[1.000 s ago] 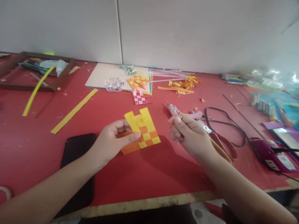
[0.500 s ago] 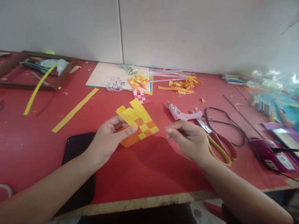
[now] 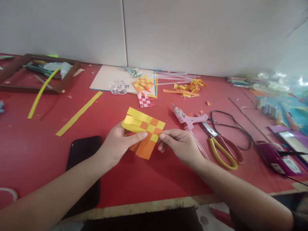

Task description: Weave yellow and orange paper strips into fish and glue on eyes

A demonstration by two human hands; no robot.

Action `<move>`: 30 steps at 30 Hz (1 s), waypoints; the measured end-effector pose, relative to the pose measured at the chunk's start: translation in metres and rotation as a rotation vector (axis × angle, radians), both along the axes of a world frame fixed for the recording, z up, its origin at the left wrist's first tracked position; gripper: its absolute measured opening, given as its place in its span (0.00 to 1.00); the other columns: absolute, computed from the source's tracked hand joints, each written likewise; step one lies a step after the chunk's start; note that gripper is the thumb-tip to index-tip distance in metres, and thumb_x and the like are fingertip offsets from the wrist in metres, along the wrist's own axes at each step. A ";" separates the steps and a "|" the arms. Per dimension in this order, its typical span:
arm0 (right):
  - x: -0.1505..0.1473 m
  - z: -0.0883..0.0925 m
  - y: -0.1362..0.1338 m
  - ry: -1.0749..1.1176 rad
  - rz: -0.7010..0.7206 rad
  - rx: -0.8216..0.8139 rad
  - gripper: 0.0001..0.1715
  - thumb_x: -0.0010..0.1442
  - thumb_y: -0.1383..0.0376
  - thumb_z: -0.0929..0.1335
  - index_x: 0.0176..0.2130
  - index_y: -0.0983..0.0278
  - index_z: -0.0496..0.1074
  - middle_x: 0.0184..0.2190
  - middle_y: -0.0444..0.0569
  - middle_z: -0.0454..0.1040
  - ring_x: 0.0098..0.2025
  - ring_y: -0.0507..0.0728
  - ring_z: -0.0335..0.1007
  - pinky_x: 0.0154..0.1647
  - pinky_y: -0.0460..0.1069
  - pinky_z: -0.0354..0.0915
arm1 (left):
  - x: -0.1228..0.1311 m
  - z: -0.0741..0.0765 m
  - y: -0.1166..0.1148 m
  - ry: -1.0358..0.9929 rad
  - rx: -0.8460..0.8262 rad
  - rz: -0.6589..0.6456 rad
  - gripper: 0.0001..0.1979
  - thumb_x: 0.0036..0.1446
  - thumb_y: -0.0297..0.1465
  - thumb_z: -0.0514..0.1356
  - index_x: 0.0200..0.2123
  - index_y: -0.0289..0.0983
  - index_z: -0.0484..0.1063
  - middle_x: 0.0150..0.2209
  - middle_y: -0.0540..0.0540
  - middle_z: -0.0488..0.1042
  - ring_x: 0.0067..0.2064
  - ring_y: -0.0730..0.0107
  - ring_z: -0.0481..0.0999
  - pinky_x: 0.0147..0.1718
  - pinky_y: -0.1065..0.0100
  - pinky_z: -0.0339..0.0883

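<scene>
Yellow and orange paper strips are woven into a small checkered piece (image 3: 151,129), held above the red table. My left hand (image 3: 122,138) grips its left side, the thumb flat on top and the fingers underneath. At the right edge, my right hand (image 3: 179,142) pinches a corner between thumb and forefinger. Loose yellow strip ends point up and left; orange ends hang toward me. Beyond lie a pink checkered paper fish (image 3: 144,100) and a pile of yellow-orange woven pieces (image 3: 143,84).
A pink glue gun (image 3: 187,118) and scissors (image 3: 220,146) lie right of my hands, their cord nearby. A black phone (image 3: 84,150) sits under my left forearm. Yellow strips (image 3: 79,114), a wooden frame (image 3: 59,89) and paper scraps (image 3: 192,86) lie farther off.
My right hand has moved left and now pinches the woven paper's edge. The piece has turned clockwise and shifted slightly nearer, still in my left hand.
</scene>
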State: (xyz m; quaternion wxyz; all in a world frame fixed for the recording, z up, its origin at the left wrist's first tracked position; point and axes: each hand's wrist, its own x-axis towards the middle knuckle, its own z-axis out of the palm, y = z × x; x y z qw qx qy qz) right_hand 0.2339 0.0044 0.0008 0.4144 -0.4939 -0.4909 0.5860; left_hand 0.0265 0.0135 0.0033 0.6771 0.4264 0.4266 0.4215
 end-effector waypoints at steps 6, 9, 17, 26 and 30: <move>-0.001 -0.001 0.003 0.037 -0.028 -0.038 0.17 0.49 0.53 0.78 0.28 0.65 0.80 0.16 0.42 0.74 0.18 0.48 0.69 0.22 0.45 0.69 | 0.001 0.007 -0.004 0.257 0.071 0.034 0.19 0.49 0.39 0.73 0.41 0.37 0.74 0.41 0.45 0.82 0.43 0.59 0.82 0.43 0.63 0.75; 0.004 -0.001 0.008 0.027 -0.065 -0.016 0.15 0.51 0.55 0.77 0.27 0.65 0.80 0.19 0.44 0.77 0.18 0.47 0.68 0.20 0.43 0.67 | -0.001 0.009 -0.004 0.311 0.094 0.045 0.19 0.49 0.41 0.72 0.40 0.38 0.73 0.41 0.45 0.82 0.43 0.57 0.81 0.42 0.63 0.74; 0.016 -0.002 0.021 0.403 -0.121 -0.185 0.16 0.45 0.58 0.81 0.34 0.62 0.81 0.32 0.47 0.84 0.34 0.51 0.81 0.37 0.44 0.77 | -0.015 -0.011 -0.003 0.742 0.307 0.112 0.34 0.54 0.37 0.65 0.60 0.37 0.56 0.50 0.36 0.75 0.46 0.51 0.79 0.45 0.53 0.73; 0.011 0.002 0.011 0.582 0.014 -0.280 0.12 0.64 0.65 0.68 0.46 0.61 0.78 0.54 0.50 0.78 0.56 0.55 0.75 0.58 0.51 0.71 | -0.001 0.021 -0.018 0.719 0.539 0.015 0.19 0.59 0.36 0.63 0.52 0.39 0.68 0.55 0.37 0.73 0.57 0.51 0.73 0.56 0.49 0.66; -0.007 0.011 0.002 0.646 0.021 -0.291 0.12 0.64 0.65 0.67 0.47 0.60 0.77 0.54 0.49 0.78 0.57 0.54 0.74 0.60 0.51 0.69 | 0.016 0.034 -0.022 0.269 0.077 -0.224 0.29 0.49 0.39 0.72 0.53 0.39 0.68 0.51 0.38 0.78 0.50 0.54 0.79 0.47 0.55 0.75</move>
